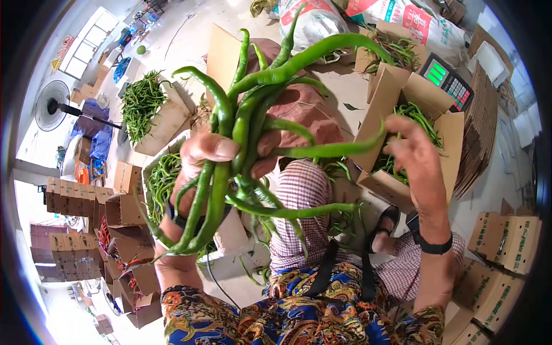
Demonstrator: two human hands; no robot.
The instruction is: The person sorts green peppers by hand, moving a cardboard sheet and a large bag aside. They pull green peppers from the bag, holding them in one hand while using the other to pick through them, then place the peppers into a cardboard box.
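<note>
My left hand point(210, 150) is wrapped round a bunch of long green chili peppers point(241, 123), held up in front of me, their ends fanning out above and below the fist. One pepper point(328, 150) sticks out of the bunch to the right, its tip blurred. Right at that tip is my right hand point(417, 155), with its fingers bent and apart and nothing seen gripped in them. Behind this hand, an open cardboard box point(451, 138) contains more green chili peppers point(417, 118).
A scale with a lit green display point(440, 77) adjoins the box. Flattened cardboard point(480, 129) stands at right. White tubs point(172, 112) of green peppers are on the left, near a fan point(53, 106). Stacked cartons point(506, 241) and printed sacks point(313, 26) lie around.
</note>
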